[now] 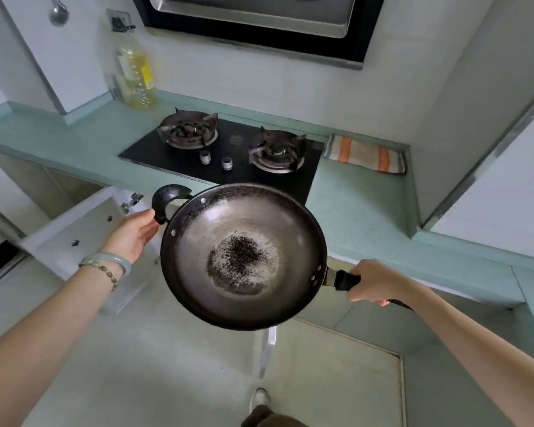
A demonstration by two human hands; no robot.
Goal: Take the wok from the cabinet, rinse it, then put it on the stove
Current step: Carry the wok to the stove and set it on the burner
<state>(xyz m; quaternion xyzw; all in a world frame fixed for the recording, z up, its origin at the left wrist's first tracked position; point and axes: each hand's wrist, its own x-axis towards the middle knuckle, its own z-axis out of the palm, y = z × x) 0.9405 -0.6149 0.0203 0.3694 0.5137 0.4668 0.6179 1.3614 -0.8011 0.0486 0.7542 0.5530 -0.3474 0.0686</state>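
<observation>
Head view: a person is holding a wok in the air in front of the counter, near the front edge of the stove and not touching it.
Wok: it is facing up, tilting slightly, and showing a dark, speckled patch in its middle.
Right hand: it is gripping the wok's long black handle, fingers wrapping round it.
Left hand: palm up, its thumb is touching the base of the small loop handle; the fingers are running under the rim, so I cannot tell whether they are clasping it.
Left wrist: it is wearing a pale bangle.
Stove: its two burners are sitting bare.
Cabinet door: it is standing open below the counter, left of the wok.
Oil bottle: it is standing on the green countertop, behind the stove to the left.
Striped cloth: it is lying just right of the stove.
</observation>
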